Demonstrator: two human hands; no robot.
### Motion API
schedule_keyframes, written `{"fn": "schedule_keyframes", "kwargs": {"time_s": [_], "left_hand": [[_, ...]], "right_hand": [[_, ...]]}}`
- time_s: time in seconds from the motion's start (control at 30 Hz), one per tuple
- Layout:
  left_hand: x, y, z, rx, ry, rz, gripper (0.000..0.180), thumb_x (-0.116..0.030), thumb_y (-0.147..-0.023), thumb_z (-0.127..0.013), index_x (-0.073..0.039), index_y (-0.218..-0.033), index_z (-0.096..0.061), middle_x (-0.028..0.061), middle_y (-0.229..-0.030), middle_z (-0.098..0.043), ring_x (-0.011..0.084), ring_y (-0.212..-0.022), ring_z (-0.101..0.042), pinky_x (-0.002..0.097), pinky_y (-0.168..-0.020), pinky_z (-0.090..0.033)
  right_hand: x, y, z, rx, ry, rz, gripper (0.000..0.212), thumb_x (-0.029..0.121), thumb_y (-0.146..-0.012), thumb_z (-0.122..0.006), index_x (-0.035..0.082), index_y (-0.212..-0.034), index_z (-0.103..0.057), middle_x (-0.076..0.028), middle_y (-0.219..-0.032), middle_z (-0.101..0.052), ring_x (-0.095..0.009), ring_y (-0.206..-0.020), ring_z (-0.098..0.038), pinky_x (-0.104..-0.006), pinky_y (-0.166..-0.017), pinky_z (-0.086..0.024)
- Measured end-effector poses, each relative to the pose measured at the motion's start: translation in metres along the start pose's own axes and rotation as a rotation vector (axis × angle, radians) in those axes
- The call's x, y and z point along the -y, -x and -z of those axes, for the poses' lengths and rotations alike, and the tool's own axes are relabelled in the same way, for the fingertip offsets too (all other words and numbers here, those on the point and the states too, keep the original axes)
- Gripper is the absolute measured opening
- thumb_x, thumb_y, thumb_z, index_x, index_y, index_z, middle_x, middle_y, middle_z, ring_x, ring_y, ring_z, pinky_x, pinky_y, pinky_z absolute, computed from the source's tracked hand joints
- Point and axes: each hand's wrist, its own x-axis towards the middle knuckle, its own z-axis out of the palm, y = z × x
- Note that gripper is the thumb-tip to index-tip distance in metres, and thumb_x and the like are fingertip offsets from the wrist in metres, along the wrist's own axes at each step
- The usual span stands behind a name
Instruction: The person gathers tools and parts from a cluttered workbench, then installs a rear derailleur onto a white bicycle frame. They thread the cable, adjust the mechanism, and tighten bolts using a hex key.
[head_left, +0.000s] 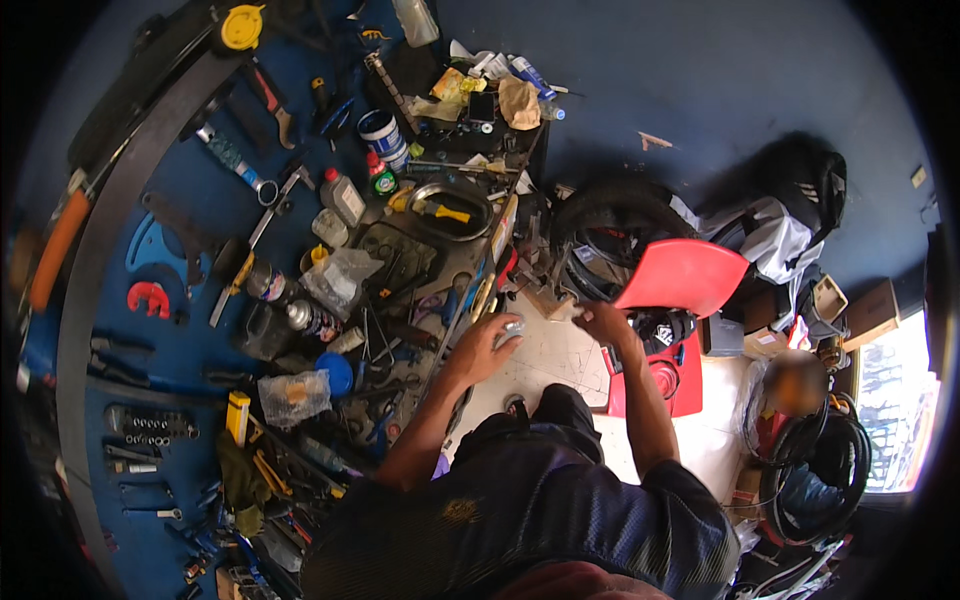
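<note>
My left hand (484, 346) is in front of my body, beside the edge of the cluttered workbench (455, 262). Its fingers curl around a small silvery round object (511, 329), whose exact kind I cannot make out. To its right, my right hand (602, 324) hangs in the air near the red plastic chair (690, 275), its fingers drawn together toward the left hand. Whatever the right fingertips pinch, if anything, is too small to name. The two hands are apart, with pale floor (545, 350) showing between and below them.
Along the left, the bench carries bottles, spray cans, a metal tray (448, 212) and loose tools. More tools hang on the blue wall board (160, 330). Black tires (610, 225) stand behind the chair. At the right are cardboard boxes (872, 312) and a coiled tire (815, 465).
</note>
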Motion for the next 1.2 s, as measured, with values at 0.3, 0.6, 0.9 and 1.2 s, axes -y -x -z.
{"fn": "schedule_keyframes", "kwargs": {"time_s": [0.3, 0.6, 0.9, 1.2], "left_hand": [[0.019, -0.085, 0.081, -0.394, -0.028, 0.168, 0.036, -0.020, -0.101, -0.070, -0.007, -0.134, -0.066, 0.0157, -0.127, -0.069, 0.0279, -0.110, -0.072, 0.0399, -0.088, -0.059], [0.018, -0.254, 0.135, -0.518, -0.061, 0.215, 0.037, -0.019, -0.097, -0.073, -0.007, -0.131, -0.067, 0.0151, -0.129, -0.067, 0.0296, -0.111, -0.070, 0.0400, -0.089, -0.056], [0.034, -0.359, 0.157, -0.511, -0.086, 0.258, 0.032, -0.017, -0.097, -0.072, -0.006, -0.127, -0.068, 0.0143, -0.122, -0.070, 0.0298, -0.104, -0.071, 0.0377, -0.082, -0.058], [0.044, -0.432, 0.168, -0.503, -0.041, 0.210, 0.027, -0.015, -0.098, -0.071, -0.004, -0.123, -0.070, 0.0154, -0.119, -0.071, 0.0299, -0.103, -0.072, 0.0369, -0.080, -0.059]], "right_hand": [[0.105, -0.282, 0.154, -0.439, 0.020, 0.208, 0.037, 0.031, -0.091, -0.067, 0.010, -0.122, -0.070, -0.021, -0.104, -0.074, -0.044, -0.100, -0.071, -0.0540, -0.086, -0.056], [0.103, -0.539, 0.180, -0.168, 0.502, -0.040, 0.115, 0.060, -0.073, -0.086, 0.012, -0.161, -0.030, -0.037, -0.158, -0.036, -0.049, -0.140, -0.050, -0.0579, -0.109, -0.048], [0.058, -0.623, 0.239, -0.287, -0.163, 0.073, 0.049, 0.024, -0.085, -0.075, 0.012, -0.132, -0.065, -0.023, -0.106, -0.075, -0.035, -0.100, -0.075, -0.0451, -0.091, -0.057], [0.050, -0.641, 0.347, -0.866, -1.045, 0.441, 0.026, 0.001, -0.102, -0.054, 0.003, -0.127, -0.063, -0.003, -0.100, -0.066, -0.011, -0.092, -0.062, -0.0262, -0.078, -0.053]]}}
